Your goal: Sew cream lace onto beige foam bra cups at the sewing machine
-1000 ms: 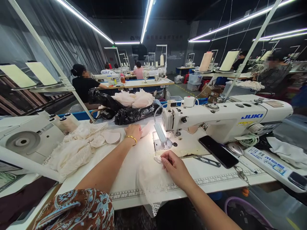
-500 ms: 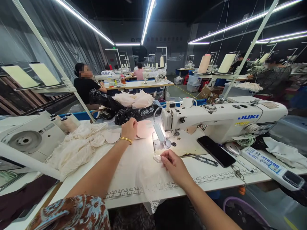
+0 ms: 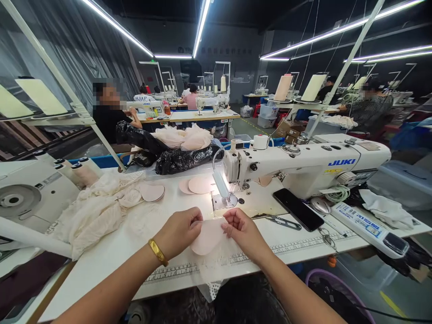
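Just in front of the sewing machine point(image 3: 303, 166), my left hand point(image 3: 180, 231) is closed on the edge of a pale pink pad point(image 3: 206, 238). My right hand point(image 3: 241, 229) pinches the top corner of sheer white lace fabric point(image 3: 216, 265), close to the pad's upper right edge. The lace lies under the pad and hangs over the table's front edge. Behind my hands, the metal plate under the needle is lit by a small lamp point(image 3: 221, 182). More pink pads point(image 3: 199, 185) lie left of the needle.
Cream lace garments point(image 3: 97, 216) and another pad point(image 3: 153, 192) lie at left. A black plastic bag point(image 3: 185, 159) stands behind. To the right are a phone point(image 3: 297, 209), thread snips point(image 3: 285, 222) and a blue-white box point(image 3: 369, 227). Other people sit at machines farther back.
My left hand has come back from the pads behind toward my right hand, with one pink pad in it. The pad now lies over the lace. The whole view has shifted slightly.
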Demonstrator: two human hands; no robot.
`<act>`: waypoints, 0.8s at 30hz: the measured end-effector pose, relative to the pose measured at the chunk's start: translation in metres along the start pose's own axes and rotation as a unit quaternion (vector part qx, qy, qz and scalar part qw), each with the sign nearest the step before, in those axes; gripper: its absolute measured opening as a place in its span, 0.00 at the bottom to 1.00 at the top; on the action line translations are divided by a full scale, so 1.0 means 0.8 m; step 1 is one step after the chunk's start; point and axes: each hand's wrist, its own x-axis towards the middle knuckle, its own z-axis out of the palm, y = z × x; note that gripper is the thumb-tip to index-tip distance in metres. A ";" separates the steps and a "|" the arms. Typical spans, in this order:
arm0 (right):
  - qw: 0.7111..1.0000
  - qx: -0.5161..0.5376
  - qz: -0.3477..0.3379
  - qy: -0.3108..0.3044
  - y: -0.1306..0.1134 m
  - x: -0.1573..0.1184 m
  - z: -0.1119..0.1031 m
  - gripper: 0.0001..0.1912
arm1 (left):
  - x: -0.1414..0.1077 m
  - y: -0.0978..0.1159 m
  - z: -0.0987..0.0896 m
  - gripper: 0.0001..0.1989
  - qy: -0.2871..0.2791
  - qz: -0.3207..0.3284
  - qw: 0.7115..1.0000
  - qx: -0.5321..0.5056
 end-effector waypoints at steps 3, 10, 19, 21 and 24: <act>0.998 -0.043 -0.025 -0.025 -0.010 -0.010 0.003 0.12 | 0.008 0.011 -0.003 0.11 -0.020 0.083 0.996 -0.015; 0.964 -0.219 -0.150 0.011 -0.045 -0.025 -0.005 0.08 | 0.030 0.012 -0.019 0.10 -0.208 0.147 0.958 -0.130; 0.794 -0.425 -0.434 0.012 -0.017 0.034 -0.002 0.15 | 0.006 -0.018 -0.011 0.06 0.125 0.293 0.895 0.312; 0.744 -0.503 -0.438 -0.046 -0.002 0.051 -0.014 0.13 | 0.009 -0.021 0.005 0.05 0.066 0.297 0.901 0.310; 0.698 -0.561 -0.427 -0.126 0.013 0.072 -0.042 0.11 | 0.034 -0.018 0.027 0.07 0.030 0.345 0.894 0.285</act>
